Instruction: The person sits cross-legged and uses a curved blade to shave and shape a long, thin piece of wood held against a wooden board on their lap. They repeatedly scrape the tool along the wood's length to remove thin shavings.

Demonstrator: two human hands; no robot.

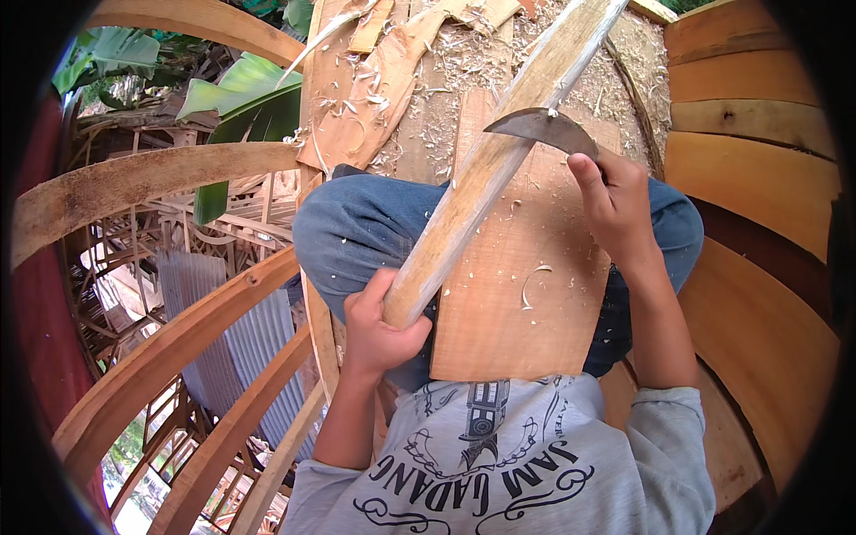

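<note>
My left hand (379, 323) is closed round the near end of a long wooden pole (481, 187), which slants away from me to the upper right. In my right hand (613, 201) is a curved knife (551, 130) with a dark, sickle-like blade. Its blade lies across the pole's upper face, well beyond my left hand; the handle is hidden in my fist. A wide flat board (517, 303) lies between my bent legs, under the pole. A few curled shavings (526, 301) are scattered on that board.
Many wood shavings (455, 67) and loose wood pieces (374, 107) cover the planks ahead. Curved planks (758, 165) form a wall on the right. Open curved ribs (178, 343) stand on the left, with corrugated metal sheets (259, 339), stacked timber and a large green leaf (241, 98) beyond.
</note>
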